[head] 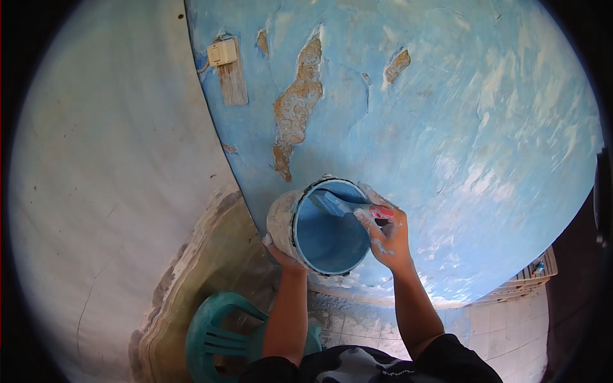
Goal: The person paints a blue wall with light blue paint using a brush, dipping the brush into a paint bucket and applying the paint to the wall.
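My left hand (283, 253) supports a paint-smeared plastic bucket (280, 218) from its left and underside; its fingers are mostly hidden. The bucket tilts towards me, showing a blue-coated inside. In my right hand (389, 234), spattered with pale blue, is a paintbrush (335, 203) with a red-marked handle. Its blue-coated head lies inside the bucket's mouth, near the upper rim. The fingers of that hand are also at the bucket's right rim. Behind the bucket stands a blue wall (431, 119) with a long bare plaster patch (299, 100) and smaller chipped spots.
A light switch (222, 51) sits on a wooden board at upper left. A pale wall (119, 143) meets the blue one at a corner. Below is a green plastic chair (225, 340) on the left. A slatted wooden object (522, 282) stands at lower right, by the tiled floor (507, 325).
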Demonstrator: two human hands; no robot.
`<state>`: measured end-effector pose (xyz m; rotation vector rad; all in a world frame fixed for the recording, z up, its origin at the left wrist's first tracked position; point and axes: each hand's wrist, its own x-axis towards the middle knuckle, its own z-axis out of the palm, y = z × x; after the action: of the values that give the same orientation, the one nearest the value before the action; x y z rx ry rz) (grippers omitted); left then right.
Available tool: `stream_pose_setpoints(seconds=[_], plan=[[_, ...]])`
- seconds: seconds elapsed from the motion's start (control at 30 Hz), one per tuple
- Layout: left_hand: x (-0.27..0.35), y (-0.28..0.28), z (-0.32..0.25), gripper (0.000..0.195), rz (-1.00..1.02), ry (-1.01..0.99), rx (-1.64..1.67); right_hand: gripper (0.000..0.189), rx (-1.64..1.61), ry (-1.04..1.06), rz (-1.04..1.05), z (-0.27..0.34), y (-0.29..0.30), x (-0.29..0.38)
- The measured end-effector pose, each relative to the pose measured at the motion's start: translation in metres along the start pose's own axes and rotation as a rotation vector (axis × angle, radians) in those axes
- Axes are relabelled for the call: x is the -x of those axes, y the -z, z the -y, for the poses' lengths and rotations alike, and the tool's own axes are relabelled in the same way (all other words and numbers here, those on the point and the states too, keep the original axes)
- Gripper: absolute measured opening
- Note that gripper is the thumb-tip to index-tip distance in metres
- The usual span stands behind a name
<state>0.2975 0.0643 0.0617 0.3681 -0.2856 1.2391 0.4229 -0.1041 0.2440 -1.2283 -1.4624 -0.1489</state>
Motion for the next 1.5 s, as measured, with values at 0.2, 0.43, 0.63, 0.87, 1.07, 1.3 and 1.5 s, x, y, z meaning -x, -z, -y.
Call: stream_pose_setpoints(seconds=[0.2,0.43,0.63,0.87,1.07,1.3,1.5], plan=[[0.034,-0.030,0.066,0.079,0.082,0.084,0.069,0.035,0.009,-0.091,0.045,0.008,0.091,0.014],[0.085,-0.105,0.123,0.075,0.129,0.341,-0.090,0.039,0.113,0.025,0.259,0.004,0.213,0.020],[0.132,-0.130,0.174,0.069,0.171,0.481,0.238,0.036,0.144,0.068,0.340,0.008,0.285,0.039],[0.171,-0.175,0.217,0.060,-0.203,0.403,-0.189,0.037,0.306,0.287,0.137,0.018,0.334,0.074],[0.185,-0.167,0.235,0.057,-0.091,0.321,-0.032,0.032,0.297,0.251,0.121,0.032,0.356,0.099],[0.197,-0.114,0.269,0.064,-0.023,0.286,-0.042,0.028,0.326,0.134,-0.118,0.030,0.335,0.141],[0.203,-0.120,0.293,0.074,-0.027,0.289,0.195,0.024,0.042,-0.136,-0.160,0.033,0.334,0.155]])
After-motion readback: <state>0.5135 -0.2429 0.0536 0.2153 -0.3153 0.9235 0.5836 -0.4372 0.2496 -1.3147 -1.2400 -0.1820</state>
